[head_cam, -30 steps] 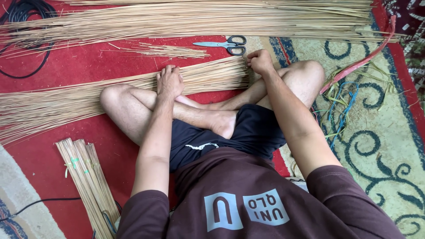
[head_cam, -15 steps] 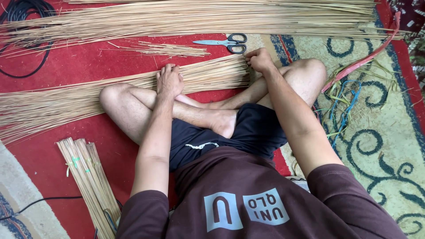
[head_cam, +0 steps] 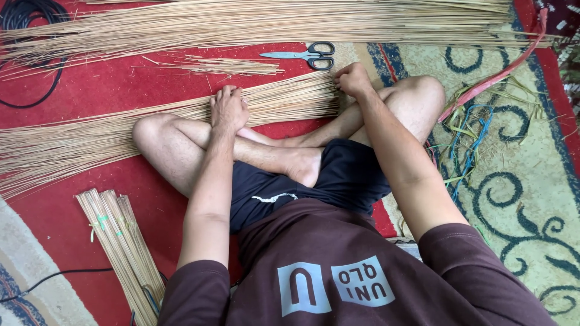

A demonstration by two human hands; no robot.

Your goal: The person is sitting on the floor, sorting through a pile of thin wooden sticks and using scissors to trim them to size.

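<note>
Your left hand (head_cam: 228, 110) rests flat on the bundle of thin sticks (head_cam: 151, 130) lying across the red carpet (head_cam: 109, 84) by your knees, right hand (head_cam: 353, 79) fisted at its end. Scissors (head_cam: 305, 55) sit just beyond.

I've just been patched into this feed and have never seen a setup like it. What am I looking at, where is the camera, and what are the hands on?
There is no machine here: one camera sits on a person's head and looks down at their own body, crossed bare legs and two bare hands. The person sits on a red patterned rug. The left hand lies flat on a long fanned bundle of thin pale sticks spread across the rug in front of the legs. The right hand is curled at that bundle's squared-off end. Beyond lie a small loose tuft of sticks, grey scissors and a second, larger layer of sticks. A tied bundle lies by the left elbow, a black cable top left, and coloured strips on the right.
</note>
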